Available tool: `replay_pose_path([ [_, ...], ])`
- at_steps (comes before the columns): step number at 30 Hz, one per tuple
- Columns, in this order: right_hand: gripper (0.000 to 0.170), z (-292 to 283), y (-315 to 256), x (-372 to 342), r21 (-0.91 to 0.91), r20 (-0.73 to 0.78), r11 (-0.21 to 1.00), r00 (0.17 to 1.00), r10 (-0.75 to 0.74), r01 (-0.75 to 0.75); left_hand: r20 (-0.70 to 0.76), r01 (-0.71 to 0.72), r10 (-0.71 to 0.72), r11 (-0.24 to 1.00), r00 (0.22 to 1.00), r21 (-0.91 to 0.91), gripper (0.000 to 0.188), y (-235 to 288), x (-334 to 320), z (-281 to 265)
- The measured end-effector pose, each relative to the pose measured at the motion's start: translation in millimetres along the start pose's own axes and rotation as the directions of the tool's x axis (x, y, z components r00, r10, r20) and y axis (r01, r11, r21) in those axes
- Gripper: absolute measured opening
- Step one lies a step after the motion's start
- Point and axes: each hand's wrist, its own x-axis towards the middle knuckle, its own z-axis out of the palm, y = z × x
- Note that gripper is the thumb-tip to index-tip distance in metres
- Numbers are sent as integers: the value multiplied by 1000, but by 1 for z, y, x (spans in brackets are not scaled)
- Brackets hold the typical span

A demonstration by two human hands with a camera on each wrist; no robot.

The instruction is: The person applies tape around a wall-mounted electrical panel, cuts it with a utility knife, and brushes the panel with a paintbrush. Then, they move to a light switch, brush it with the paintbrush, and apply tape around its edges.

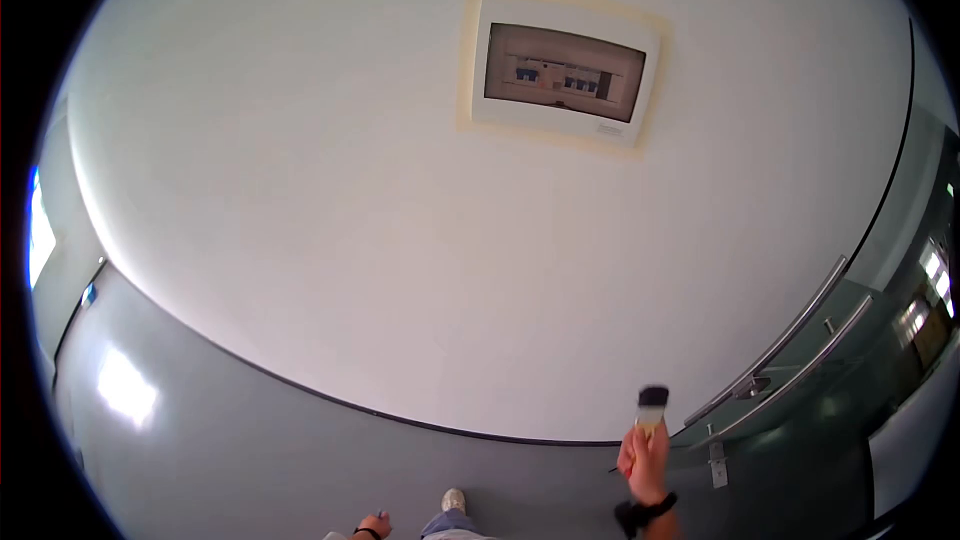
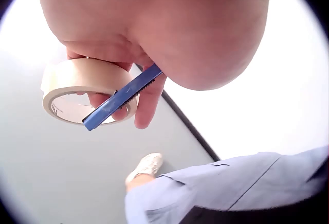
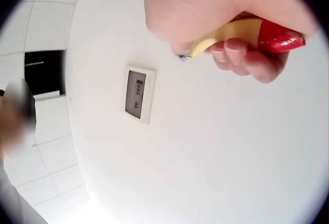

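Observation:
My right hand (image 1: 645, 455) grips a paintbrush (image 1: 652, 398) upright, its dark bristles pointing up, low in front of the white wall. In the right wrist view, the fingers wrap round the brush's yellow and red handle (image 3: 280, 38). Low at the bottom edge of the head view is my left hand (image 1: 377, 523). A roll of masking tape (image 2: 82, 75) hangs on its fingers, and a slim blue utility knife (image 2: 121, 98) with a toothed track sticks out of the same hand. Above both hands, a breaker box (image 1: 482, 60) sits in the wall, bordered by pale yellow tape (image 1: 466, 90).
The white wall (image 1: 350, 220) meets a grey floor (image 1: 260, 440) along a dark skirting line. At the right, long metal door handles (image 1: 800, 325) stand out from a glass door. A shoe (image 1: 454, 500) shows below.

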Motion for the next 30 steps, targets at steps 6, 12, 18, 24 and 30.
replay_pose_path([
  [6, 21, 106, -116, 152, -361, 30, 890, 958, -286, 277, -71, -246, 236, 912, 969, -328, 66, 94, 80, -68],
  [12, 26, 192, -192, 231, 113, 178, 897, 879, -442, 428, -87, -242, 226, 891, 970, -385, 65, 126, 94, -108],
  [18, 20, 233, -195, 276, 564, 302, 776, 803, -514, 284, -70, -199, 187, 907, 980, -370, 70, 41, 128, -52],
  [24, 14, 253, -178, 303, 733, 235, 637, 791, -565, 238, 11, -65, 74, 934, 997, -352, 71, 19, 98, -47],
  [30, 15, 259, -172, 311, 855, 227, 511, 817, -530, 94, -3, -20, 20, 924, 1000, -383, 70, 26, 83, -44],
])
